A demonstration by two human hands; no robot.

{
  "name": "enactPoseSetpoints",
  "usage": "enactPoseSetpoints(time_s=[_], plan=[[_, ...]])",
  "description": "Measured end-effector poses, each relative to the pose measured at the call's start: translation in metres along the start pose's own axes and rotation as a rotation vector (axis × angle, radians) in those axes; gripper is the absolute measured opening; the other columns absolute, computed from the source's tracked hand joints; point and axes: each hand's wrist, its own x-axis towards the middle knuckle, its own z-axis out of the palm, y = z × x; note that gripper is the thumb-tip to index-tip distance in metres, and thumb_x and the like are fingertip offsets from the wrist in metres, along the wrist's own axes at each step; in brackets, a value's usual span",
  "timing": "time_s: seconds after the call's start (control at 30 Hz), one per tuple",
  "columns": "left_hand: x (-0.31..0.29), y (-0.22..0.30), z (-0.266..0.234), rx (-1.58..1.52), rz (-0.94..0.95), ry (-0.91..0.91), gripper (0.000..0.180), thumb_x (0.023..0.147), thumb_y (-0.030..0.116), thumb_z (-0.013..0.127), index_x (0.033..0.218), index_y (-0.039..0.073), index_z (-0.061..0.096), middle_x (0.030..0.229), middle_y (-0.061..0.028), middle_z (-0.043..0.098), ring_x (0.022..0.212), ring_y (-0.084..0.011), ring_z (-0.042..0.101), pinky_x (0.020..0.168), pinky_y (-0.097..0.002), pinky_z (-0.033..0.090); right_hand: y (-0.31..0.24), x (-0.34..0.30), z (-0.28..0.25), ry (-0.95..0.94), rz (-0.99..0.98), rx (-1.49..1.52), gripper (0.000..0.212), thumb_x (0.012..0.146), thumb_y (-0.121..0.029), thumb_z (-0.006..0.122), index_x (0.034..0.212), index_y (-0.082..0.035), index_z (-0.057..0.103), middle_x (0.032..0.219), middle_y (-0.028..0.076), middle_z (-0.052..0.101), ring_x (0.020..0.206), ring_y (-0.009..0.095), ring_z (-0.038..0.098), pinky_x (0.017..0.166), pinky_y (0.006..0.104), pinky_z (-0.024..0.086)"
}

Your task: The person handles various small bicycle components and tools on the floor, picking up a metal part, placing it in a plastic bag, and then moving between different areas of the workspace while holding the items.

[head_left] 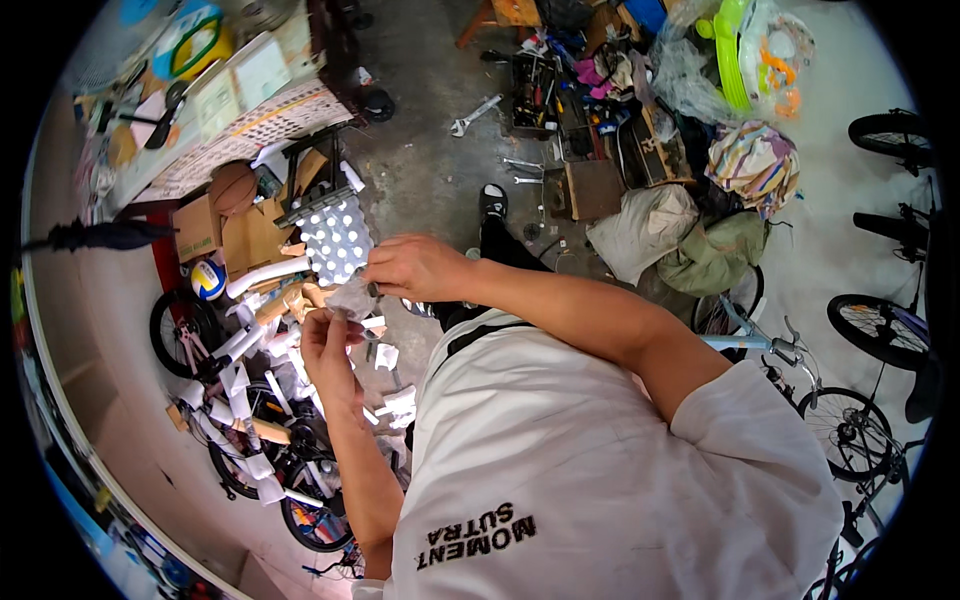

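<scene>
Between my hands hangs a small piece of clear plastic, which looks like a bag. My left hand is closed, with its fingertips pinching the plastic's lower edge. Over its right side my right hand curls, fingers pressed together on the plastic. A small dark thing shows at the right fingertips, too small to name. Just beyond both hands is a grey seat or cushion with white polka dots; I cannot tell whether the right fingers touch it.
Bicycle parts wrapped in white foam and cardboard boxes crowd the left. A wrench lies on the floor ahead. Toolboxes and cloth sacks stand at the right. A bicycle is beside me, with more wheels along the wall.
</scene>
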Motion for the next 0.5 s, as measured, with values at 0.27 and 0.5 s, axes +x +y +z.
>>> enactPoseSetpoints(time_s=[0.27,0.5], plan=[[0.053,0.014,0.113,0.159,-0.118,-0.009,0.007,0.099,0.009,0.063,0.095,0.007,0.058,0.088,-0.0035,0.066,0.075,-0.0112,0.063,0.068,-0.0244,0.049,0.078,-0.021,-0.079,0.086,0.093,0.089,0.021,0.082,-0.019,0.073,0.1,-0.009,0.068,0.095,0.007,0.062,0.095,0.03,0.063,0.083,0.0436,0.051],[0.081,0.036,0.199,0.295,-0.06,-0.136,0.008,0.099,0.009,0.064,0.096,0.007,0.057,0.087,-0.0014,0.063,0.075,-0.0095,0.061,0.07,-0.0246,0.049,0.125,-0.039,-0.145,0.15,0.14,0.119,0.022,0.085,-0.018,0.072,0.104,-0.009,0.066,0.097,0.006,0.062,0.096,0.03,0.062,0.085,0.0431,0.051]])
